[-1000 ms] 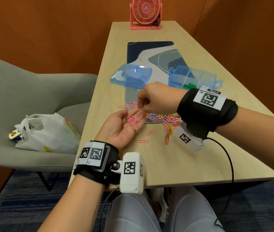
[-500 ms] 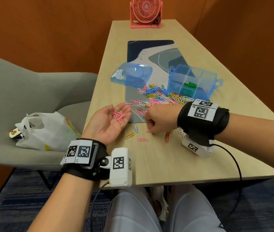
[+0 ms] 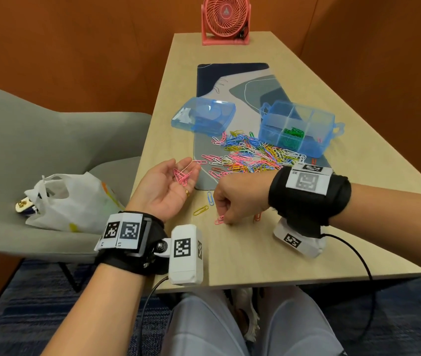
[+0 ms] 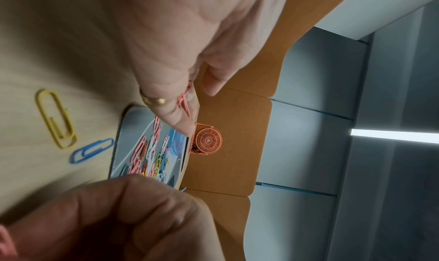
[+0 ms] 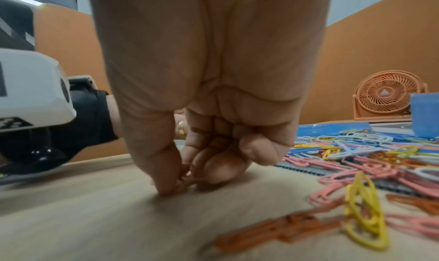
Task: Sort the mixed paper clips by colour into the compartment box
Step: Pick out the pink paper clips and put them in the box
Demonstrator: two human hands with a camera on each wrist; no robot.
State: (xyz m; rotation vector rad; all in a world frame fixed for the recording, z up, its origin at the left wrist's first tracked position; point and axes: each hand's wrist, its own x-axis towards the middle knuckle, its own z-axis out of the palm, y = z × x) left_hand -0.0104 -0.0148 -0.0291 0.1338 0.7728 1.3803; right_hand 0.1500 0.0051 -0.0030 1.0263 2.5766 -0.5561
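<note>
Your table (image 3: 294, 258) fills the middle of the head view, its near edge running across just above your knees and its left edge falling off beside the grey chair (image 3: 50, 140) at centre left. A wide band of bare wood lies between that near edge and your hands. The desk mat (image 3: 232, 80) runs up the centre of the table toward the pink fan (image 3: 226, 20) at top centre.

On the mat, right of centre, stands the compartment box (image 3: 299, 128), open, with green clips in its near middle cell; its lid (image 3: 203, 116) lies apart to the left. The mixed paper clips (image 3: 250, 155) spread across the mat just below both and reach down to your right wrist.

Your left hand (image 3: 168, 186) lies palm up at the table's left edge, fingers loosely spread, with a bunch of pink clips (image 3: 182, 176) resting on them. Your right hand (image 3: 240, 199) is curled knuckles up, its fingertips (image 5: 166, 180) pressed together on a single pink clip (image 3: 219, 220) on the bare wood. A yellow clip (image 3: 200, 210) and a blue clip (image 3: 210, 197) lie loose between your two hands.
</note>
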